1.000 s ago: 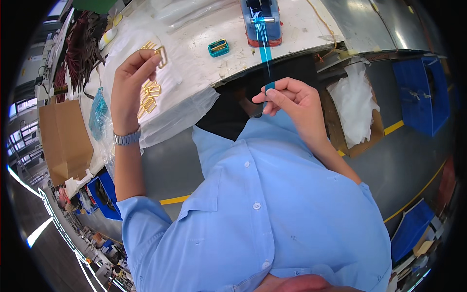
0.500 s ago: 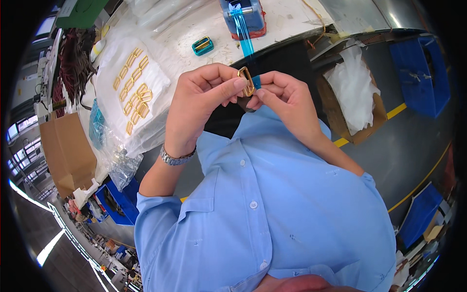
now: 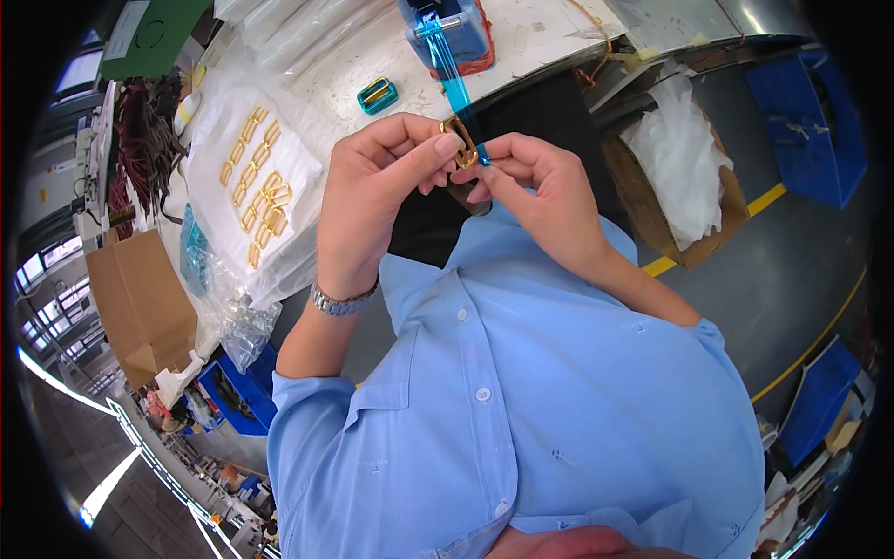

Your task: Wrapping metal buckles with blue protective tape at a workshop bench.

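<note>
We hold the gold buckle (image 3: 443, 127) just off the table (image 3: 545, 33) edge, left hand (image 3: 374, 182) clamped on its frame, right hand (image 3: 551, 186) pinching blue tape (image 3: 454, 88) at its side. One blue-wrapped buckle (image 3: 378, 96) lies near the tape dispenser (image 3: 476, 45); bare buckles (image 3: 276, 194) cover the white sheet (image 3: 300, 158).

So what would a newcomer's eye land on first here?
Probably the shiny blue tape, running from its dispenser near the table edge to the right hand. Beside it, the left hand pinches a gold buckle. More gold buckles lie in rows on white sheeting at left.
</note>
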